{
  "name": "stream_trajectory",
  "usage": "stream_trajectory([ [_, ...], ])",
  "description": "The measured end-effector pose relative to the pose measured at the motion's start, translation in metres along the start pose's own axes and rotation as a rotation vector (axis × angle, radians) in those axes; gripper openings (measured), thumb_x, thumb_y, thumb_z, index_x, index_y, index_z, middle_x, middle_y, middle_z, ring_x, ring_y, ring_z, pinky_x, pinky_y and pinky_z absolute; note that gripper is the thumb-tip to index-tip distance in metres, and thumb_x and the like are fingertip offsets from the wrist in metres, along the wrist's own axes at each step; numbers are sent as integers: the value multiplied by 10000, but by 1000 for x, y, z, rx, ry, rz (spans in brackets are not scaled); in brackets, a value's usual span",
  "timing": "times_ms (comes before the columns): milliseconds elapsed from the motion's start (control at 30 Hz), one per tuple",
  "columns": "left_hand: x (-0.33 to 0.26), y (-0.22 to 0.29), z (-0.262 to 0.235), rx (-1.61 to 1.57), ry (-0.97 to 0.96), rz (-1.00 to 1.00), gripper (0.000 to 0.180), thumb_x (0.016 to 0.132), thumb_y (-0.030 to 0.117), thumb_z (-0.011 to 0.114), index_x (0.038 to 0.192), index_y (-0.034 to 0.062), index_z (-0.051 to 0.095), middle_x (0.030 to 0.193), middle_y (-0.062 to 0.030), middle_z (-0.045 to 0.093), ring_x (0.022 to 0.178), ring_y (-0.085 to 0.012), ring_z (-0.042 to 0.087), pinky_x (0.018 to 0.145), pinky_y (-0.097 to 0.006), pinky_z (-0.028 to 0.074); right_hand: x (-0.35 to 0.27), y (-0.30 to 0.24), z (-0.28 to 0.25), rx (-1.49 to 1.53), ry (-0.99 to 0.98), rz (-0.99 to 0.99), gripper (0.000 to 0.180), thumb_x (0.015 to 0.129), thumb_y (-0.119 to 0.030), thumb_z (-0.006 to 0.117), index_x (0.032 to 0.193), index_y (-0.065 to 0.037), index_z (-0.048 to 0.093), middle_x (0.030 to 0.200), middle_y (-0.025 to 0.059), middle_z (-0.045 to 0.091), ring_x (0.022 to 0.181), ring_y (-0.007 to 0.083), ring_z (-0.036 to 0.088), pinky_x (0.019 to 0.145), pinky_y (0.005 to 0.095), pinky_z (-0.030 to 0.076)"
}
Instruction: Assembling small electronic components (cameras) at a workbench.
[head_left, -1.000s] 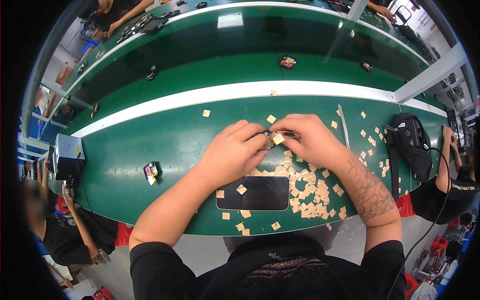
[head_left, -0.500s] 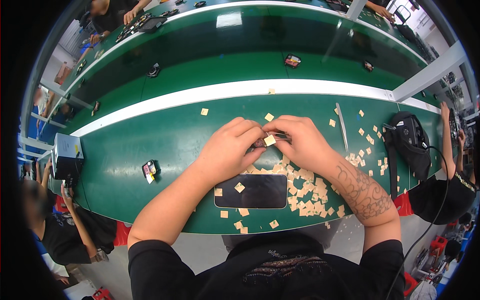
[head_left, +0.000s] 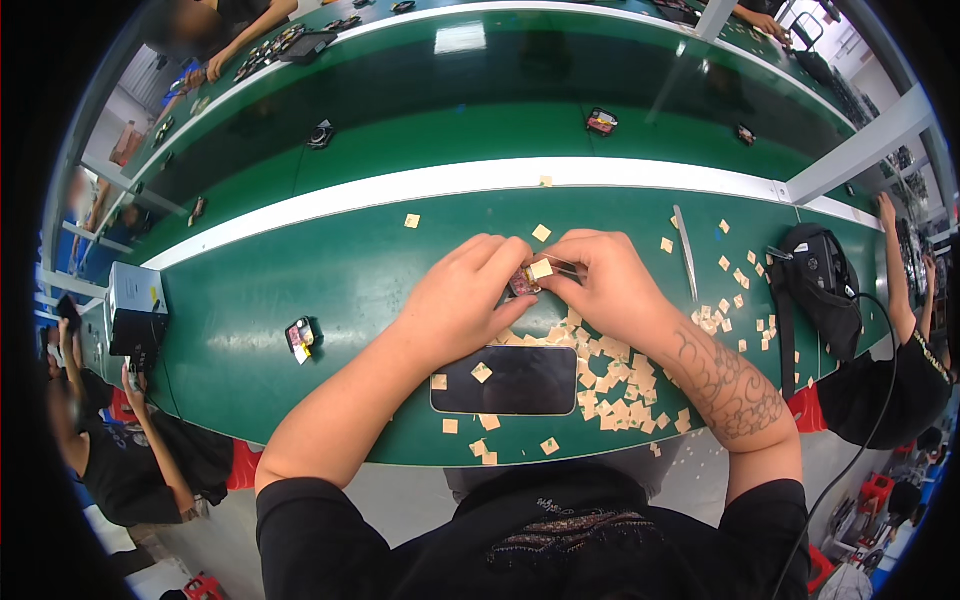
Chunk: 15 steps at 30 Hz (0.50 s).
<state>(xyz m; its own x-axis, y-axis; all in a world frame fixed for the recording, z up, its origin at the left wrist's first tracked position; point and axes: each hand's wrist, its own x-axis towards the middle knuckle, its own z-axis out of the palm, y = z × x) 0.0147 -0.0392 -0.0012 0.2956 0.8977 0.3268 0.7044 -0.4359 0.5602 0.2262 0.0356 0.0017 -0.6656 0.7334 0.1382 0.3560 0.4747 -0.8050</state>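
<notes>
My left hand [head_left: 470, 283] is closed around a small dark electronic module [head_left: 523, 283] with a reddish board, held just above the table. My right hand [head_left: 605, 275] pinches thin metal tweezers [head_left: 566, 267], pointing left toward the module. At the tips of the tweezers is a small cream square pad [head_left: 541, 269], over the module's upper right edge; whether it touches is unclear. Below my hands lies a black smartphone [head_left: 504, 382] with a few pads on it. Many loose cream pads [head_left: 625, 390] are heaped to its right.
A second module [head_left: 300, 340] lies at left, near a grey box [head_left: 137, 310]. A long metal strip [head_left: 685, 253] and a black bag [head_left: 818, 285] are at right. Beyond a white rail [head_left: 460, 178], a green conveyor [head_left: 450, 130] carries several modules. Other people sit on both sides.
The module in my left hand has tilted, showing more of its reddish board beside the pad. Modules on the conveyor have shifted right. The person at far left has raised a dark object.
</notes>
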Motion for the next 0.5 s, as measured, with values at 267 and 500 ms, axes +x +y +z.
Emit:
stream_trajectory([
  [267,2,-5,2,10,21,49,404,846,116,843,1141,58,573,1010,-130,649,974,-363,651,830,-473,553,10,-9,-4,-41,-29,94,136,846,8,791,982,18,786,886,134,742,732,246,693,675,365,533],
  [500,2,0,2,-16,10,-2,412,839,133,865,1137,47,594,1063,-149,675,1030,-391,669,856,-469,565,9,9,6,37,12,19,161,865,-16,787,1022,9,762,913,141,747,837,263,748,778,375,590],
])
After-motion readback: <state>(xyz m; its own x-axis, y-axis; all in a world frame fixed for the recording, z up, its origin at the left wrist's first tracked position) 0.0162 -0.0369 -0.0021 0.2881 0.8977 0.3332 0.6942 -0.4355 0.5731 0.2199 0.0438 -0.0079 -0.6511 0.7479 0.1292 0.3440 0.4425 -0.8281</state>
